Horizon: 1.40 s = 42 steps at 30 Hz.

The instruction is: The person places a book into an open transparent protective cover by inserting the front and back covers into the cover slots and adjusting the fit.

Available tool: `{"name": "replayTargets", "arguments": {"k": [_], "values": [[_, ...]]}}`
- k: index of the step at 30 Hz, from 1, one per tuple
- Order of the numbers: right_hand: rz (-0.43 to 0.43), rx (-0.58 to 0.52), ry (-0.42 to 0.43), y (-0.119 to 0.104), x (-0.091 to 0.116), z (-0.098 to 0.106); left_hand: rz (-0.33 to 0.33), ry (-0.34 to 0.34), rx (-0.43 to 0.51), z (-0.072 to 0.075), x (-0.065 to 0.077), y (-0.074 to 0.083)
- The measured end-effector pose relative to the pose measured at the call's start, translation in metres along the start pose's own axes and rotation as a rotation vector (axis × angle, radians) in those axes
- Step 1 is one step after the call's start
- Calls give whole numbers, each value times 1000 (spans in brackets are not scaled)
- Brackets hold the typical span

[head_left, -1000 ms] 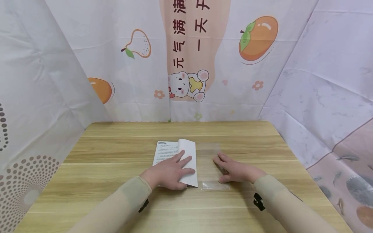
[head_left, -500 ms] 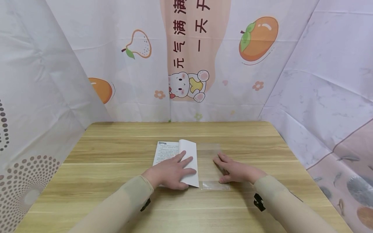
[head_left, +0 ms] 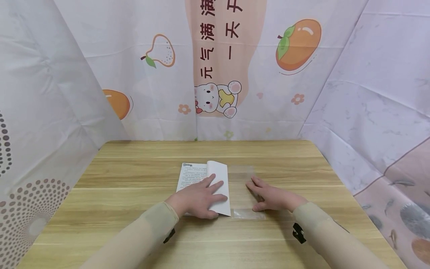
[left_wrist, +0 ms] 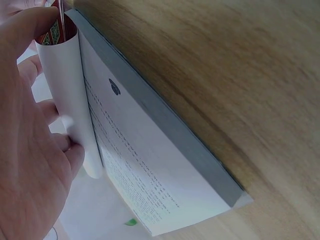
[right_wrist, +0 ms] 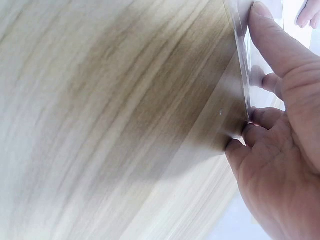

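A book with printed pages lies on the table, its white leaf bent over toward the right. My left hand presses on this leaf with fingers spread. In the left wrist view, the leaf curls in a roll, and a red patterned cover shows inside near the thumb. A clear plastic book cover extends right from the book. Resting along its right edge is my right hand, thumb and fingertips apart. The right wrist view shows the thumb on the clear film.
The wood-grain table surrounds the book on all sides. Behind it hangs a printed curtain, with more cloth at left and right. A black strap piece sits under the right wrist.
The left hand and the bent leaf's edge have slid slightly right, over toward the clear film. My right hand has stayed in place.
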State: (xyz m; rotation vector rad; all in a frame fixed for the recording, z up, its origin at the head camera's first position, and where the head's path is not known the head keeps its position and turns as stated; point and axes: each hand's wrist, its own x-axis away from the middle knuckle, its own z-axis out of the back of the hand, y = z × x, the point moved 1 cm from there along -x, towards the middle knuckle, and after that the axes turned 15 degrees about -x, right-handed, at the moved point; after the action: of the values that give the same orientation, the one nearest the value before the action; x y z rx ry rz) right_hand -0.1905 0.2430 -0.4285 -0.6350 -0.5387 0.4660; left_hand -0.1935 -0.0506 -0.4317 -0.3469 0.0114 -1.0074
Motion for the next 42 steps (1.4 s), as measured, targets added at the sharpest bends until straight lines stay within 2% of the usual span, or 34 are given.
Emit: {"name": "replayTargets", "arguments": {"k": [24,31,42], "values": [[-2,5,-9,2,-1,0,1,-8,-13,3,-5,2],[-7,9,-10,3,-1,0,3,-36,-25,6,-7,4],[-11,9,-4,3,-2,-1,0,-51,-41,2,-11,5]]}}
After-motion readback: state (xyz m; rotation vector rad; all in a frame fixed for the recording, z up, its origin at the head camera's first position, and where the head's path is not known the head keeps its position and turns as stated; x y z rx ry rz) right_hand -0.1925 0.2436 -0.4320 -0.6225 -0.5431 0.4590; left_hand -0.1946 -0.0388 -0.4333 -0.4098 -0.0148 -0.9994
